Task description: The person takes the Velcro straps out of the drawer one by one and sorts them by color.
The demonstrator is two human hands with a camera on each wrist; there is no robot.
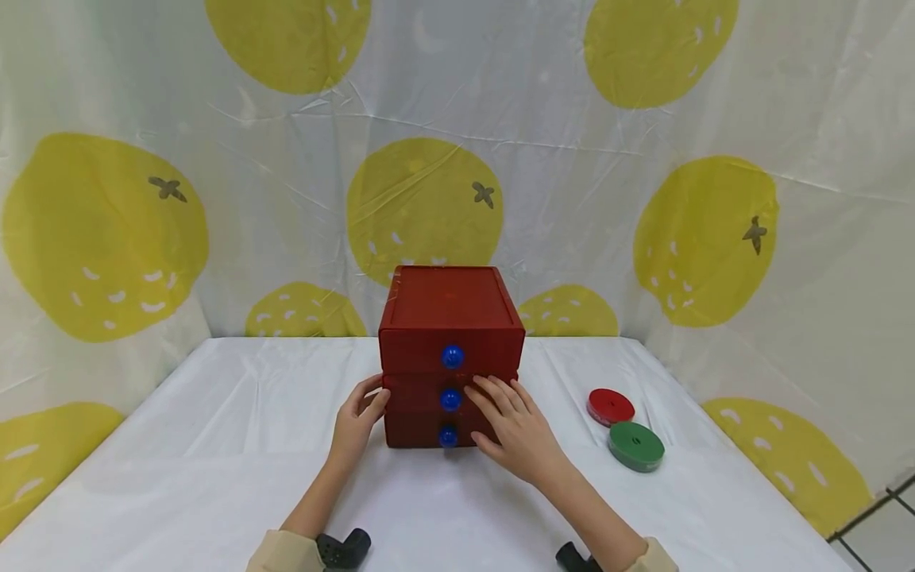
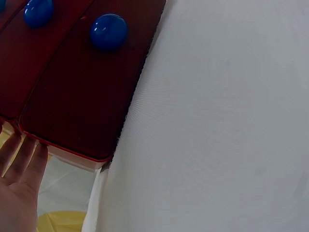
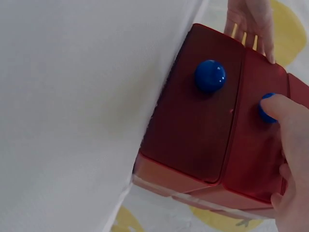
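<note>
A dark red cabinet (image 1: 452,298) with three stacked drawers stands on the table, each drawer front bearing one round blue knob (image 1: 452,357). All three drawers look closed. My left hand (image 1: 355,421) is at the cabinet's left side, its straight fingertips against the side edge in the left wrist view. In front of the drawers is my right hand (image 1: 520,429), its fingers spread just right of the middle knob (image 1: 450,400). From the right wrist view, the right thumb (image 3: 282,107) overlaps the middle knob.
Right of the cabinet lie a flat red disc (image 1: 611,406) and a flat green disc (image 1: 636,446), close together. A white cloth (image 1: 214,492) covers the table. Behind and at both sides hangs a curtain (image 1: 557,199) with a yellow fruit print.
</note>
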